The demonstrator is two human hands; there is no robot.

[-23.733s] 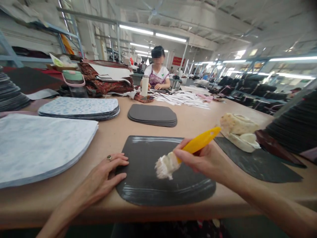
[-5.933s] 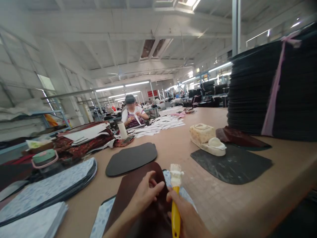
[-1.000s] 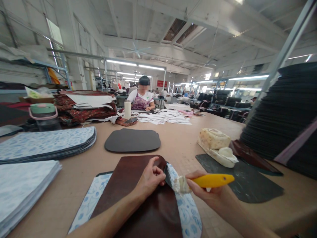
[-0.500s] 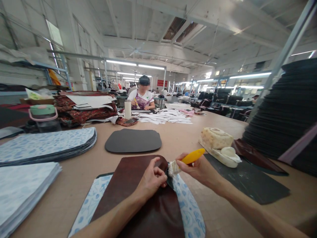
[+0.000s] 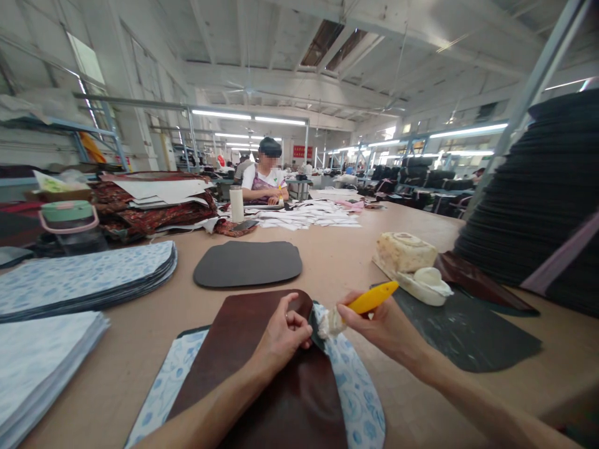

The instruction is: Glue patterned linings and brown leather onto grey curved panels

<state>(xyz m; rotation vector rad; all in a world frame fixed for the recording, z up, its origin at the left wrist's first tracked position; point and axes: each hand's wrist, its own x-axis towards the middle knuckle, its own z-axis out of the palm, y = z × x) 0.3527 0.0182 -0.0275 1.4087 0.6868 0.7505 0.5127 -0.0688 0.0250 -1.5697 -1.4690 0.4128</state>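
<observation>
A dark brown leather-like sheet (image 5: 224, 349) lies on a white and blue patterned panel (image 5: 358, 390) with a dark edge. My left hand (image 5: 284, 333) rests on the brown sheet. Its thumb and fingers pinch the sheet's right edge, which is lifted and turned back so the dark underside shows. In my right hand (image 5: 381, 321) is a flat paintbrush (image 5: 372, 298) with a yellow handle. White-coated bristles point left, at the gap between the raised edge and the patterned panel; whether they touch the panel I cannot tell.
A crusted, cream-coloured block-shaped container (image 5: 406, 251) with white paste stands right, on a smeared dark board (image 5: 472, 333). A grey panel (image 5: 248, 265) lies ahead. Patterned panel stacks (image 5: 88, 274) are left; a tall black stack (image 5: 533, 206) rises right. A co-worker (image 5: 262, 181) sits across the table.
The brush has shifted slightly right and down along the lifted edge. My left hand keeps its pinch. Across the table, the co-worker's brush has moved to the right.
</observation>
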